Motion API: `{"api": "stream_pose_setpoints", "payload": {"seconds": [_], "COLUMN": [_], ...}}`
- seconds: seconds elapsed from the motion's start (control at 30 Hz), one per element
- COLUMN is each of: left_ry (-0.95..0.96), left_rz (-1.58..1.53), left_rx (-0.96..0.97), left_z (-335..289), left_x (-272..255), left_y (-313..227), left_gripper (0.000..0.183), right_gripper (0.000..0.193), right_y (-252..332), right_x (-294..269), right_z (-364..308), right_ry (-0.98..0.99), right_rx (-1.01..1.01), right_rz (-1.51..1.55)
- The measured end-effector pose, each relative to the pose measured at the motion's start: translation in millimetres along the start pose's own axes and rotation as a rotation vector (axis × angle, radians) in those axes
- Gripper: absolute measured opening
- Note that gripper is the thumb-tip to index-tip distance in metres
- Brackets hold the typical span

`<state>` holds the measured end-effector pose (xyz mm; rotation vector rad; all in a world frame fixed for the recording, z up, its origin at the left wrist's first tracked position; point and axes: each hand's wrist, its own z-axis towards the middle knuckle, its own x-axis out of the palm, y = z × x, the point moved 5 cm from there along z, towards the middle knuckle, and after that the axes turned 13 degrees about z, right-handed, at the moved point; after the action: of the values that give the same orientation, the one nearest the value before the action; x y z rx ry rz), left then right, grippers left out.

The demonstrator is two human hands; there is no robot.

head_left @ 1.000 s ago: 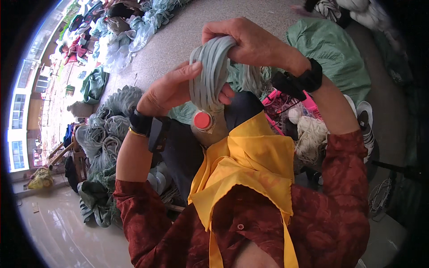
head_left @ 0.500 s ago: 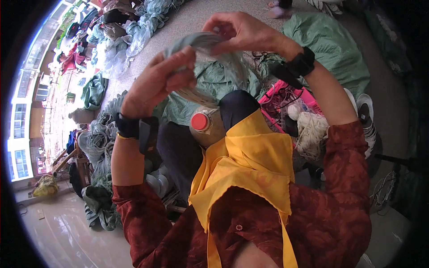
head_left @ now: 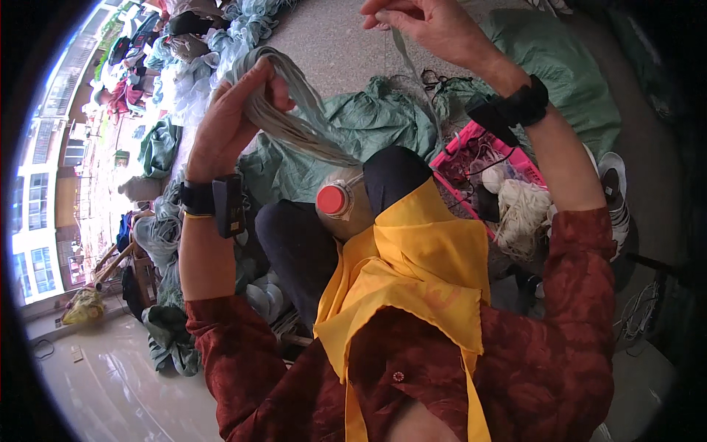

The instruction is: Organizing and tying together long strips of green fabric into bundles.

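My left hand (head_left: 232,118) is raised at the upper left and grips a thick bundle of grey-green cord (head_left: 287,118) looped over its fingers. From the bundle one thin strand (head_left: 412,70) runs up to my right hand (head_left: 427,26), which pinches its end near the top edge. Both wrists carry black bands. Below the hands a bottle with a red cap (head_left: 335,200) rests against my lap, beside my yellow scarf (head_left: 412,272).
A pale green sack (head_left: 368,125) lies on the ground ahead. A pink crate (head_left: 471,151) with balls of cream yarn (head_left: 519,210) stands at the right. Heaps of grey-green cord and netting (head_left: 158,236) line the left side.
Both hands have moved apart and upward. The left hand carried the bundle left, and the right hand drew a single strand out to the upper right.
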<state>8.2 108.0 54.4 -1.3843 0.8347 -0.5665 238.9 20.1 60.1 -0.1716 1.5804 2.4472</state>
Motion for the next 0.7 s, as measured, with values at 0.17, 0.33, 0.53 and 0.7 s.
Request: {"api": "stream_pose_setpoints", "payload": {"seconds": [0.17,0.33,0.53,0.7], "left_ry": [0.056,0.047,0.065,0.002], "left_rz": [0.081,0.012,-0.081,-0.123], "left_rx": [-0.102,-0.044,-0.005,-0.060], "left_z": [2.5,5.0,13.2,14.4], "left_x": [0.5,21.8,27.6,36.4], "left_y": [8.6,3.4,14.5,11.9], "left_gripper": [0.033,0.032,0.027,0.025], "right_gripper": [0.013,0.015,0.018,0.018], "right_y": [23.4,34.4,23.6,15.6], "right_x": [17.8,29.0,47.9,48.7], "right_z": [3.1,5.6,10.1,13.7], "right_ry": [0.048,0.046,0.050,-0.018], "right_rx": [-0.110,-0.167,-0.012,-0.168], "right_rz": [-0.042,0.011,0.296,0.209]}}
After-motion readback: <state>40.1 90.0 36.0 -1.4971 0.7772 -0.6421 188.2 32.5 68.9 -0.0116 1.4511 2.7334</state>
